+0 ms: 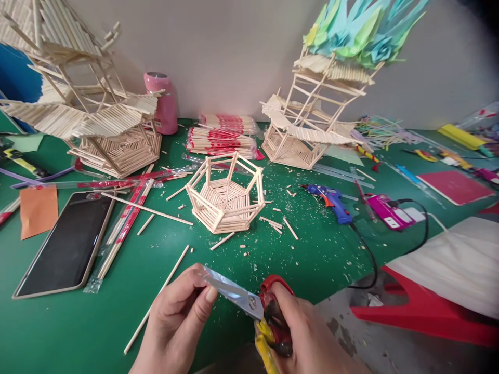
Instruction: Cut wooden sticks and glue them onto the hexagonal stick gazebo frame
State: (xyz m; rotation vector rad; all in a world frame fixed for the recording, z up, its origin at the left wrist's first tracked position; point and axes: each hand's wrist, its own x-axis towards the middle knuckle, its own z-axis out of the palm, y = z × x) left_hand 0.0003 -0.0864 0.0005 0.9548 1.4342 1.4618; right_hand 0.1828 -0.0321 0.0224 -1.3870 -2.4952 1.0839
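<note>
My right hand (pixel 300 332) is wrapped round the red and yellow handles of a pair of scissors (pixel 234 292). The blades point left, towards my left hand (pixel 179 317). Thumb and forefinger of that hand are pinched together at the blade tips; whatever is between them is hidden. A long thin wooden stick (pixel 156 301) lies on the table just left of my left hand. Beyond both hands stands a small octagon-like frame (pixel 228 205) built of wooden sticks, with a slatted floor and a raised rail.
Cut stick pieces (pixel 290 227) litter the green table (pixel 319 259). A blue glue gun (pixel 331 202) lies right, its cord hanging over the edge. Two stick towers (pixel 117 150) (pixel 296 140), stick packs (pixel 222 140), a pink bottle (pixel 161 104) and a tablet-like device (pixel 66 244) surround the frame.
</note>
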